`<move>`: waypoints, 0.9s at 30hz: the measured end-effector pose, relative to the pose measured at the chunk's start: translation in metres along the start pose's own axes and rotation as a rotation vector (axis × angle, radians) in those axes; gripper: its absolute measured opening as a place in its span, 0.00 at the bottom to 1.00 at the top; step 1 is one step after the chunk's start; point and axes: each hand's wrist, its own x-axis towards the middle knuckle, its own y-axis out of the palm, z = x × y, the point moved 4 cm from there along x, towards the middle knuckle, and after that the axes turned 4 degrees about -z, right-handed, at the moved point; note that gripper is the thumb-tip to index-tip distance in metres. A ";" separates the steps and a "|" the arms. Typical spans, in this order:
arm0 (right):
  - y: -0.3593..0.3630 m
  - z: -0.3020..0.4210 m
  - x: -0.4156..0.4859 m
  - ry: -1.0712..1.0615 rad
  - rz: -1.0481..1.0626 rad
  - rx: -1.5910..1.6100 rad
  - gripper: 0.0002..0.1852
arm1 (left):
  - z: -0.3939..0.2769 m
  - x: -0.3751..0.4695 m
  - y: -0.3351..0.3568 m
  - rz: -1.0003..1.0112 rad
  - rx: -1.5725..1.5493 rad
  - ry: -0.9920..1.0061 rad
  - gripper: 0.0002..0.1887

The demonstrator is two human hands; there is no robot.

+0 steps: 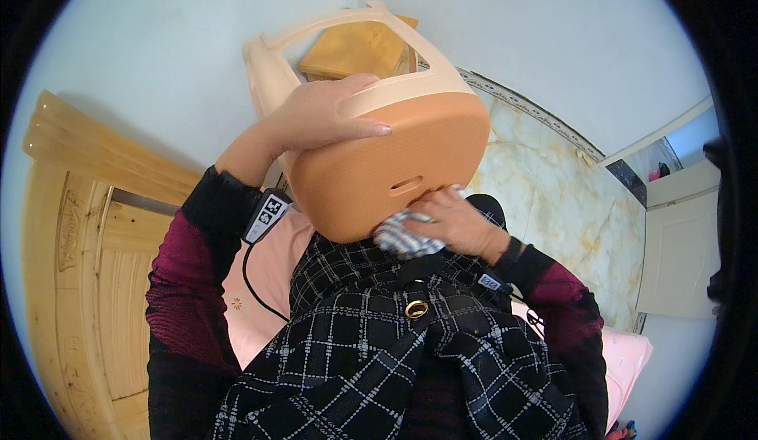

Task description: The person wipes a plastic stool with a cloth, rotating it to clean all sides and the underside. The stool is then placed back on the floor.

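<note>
A plastic stool [391, 155] with an orange seat and cream legs lies tipped over my lap, its seat facing me. My left hand [325, 114] grips it where the seat meets the cream frame, the thumb lying on the orange top. In my right hand [453, 221] is a bunched, striped blue-and-white cloth [408, 235], pressed against the seat's near edge, just below the slot in the seat. Part of the cloth is hidden under the fingers.
Behind the stool stands a small wooden stool or table [355, 49] near the wall corner. A carved wooden headboard [124, 232] is at the left, a pink bedsheet [260, 286] beneath me. Marbled floor tiles [533, 185] stretch right towards a white door [681, 250].
</note>
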 end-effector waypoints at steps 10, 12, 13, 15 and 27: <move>-0.072 -0.040 0.005 0.551 -1.038 0.231 0.27 | 0.006 -0.016 0.004 -0.143 -0.074 0.011 0.47; -0.046 -0.035 0.006 0.528 -0.924 0.220 0.25 | 0.010 -0.018 0.002 -0.163 -0.120 0.020 0.47; -0.036 -0.024 0.003 0.366 -0.656 -0.041 0.25 | 0.012 -0.019 0.001 -0.169 -0.107 0.002 0.47; -0.008 -0.007 -0.003 0.135 -0.444 -0.128 0.25 | 0.016 -0.020 0.000 -0.185 -0.095 -0.024 0.47; -0.011 -0.068 -0.075 0.559 -0.145 0.285 0.18 | 0.005 -0.035 -0.007 -0.123 -0.105 -0.022 0.48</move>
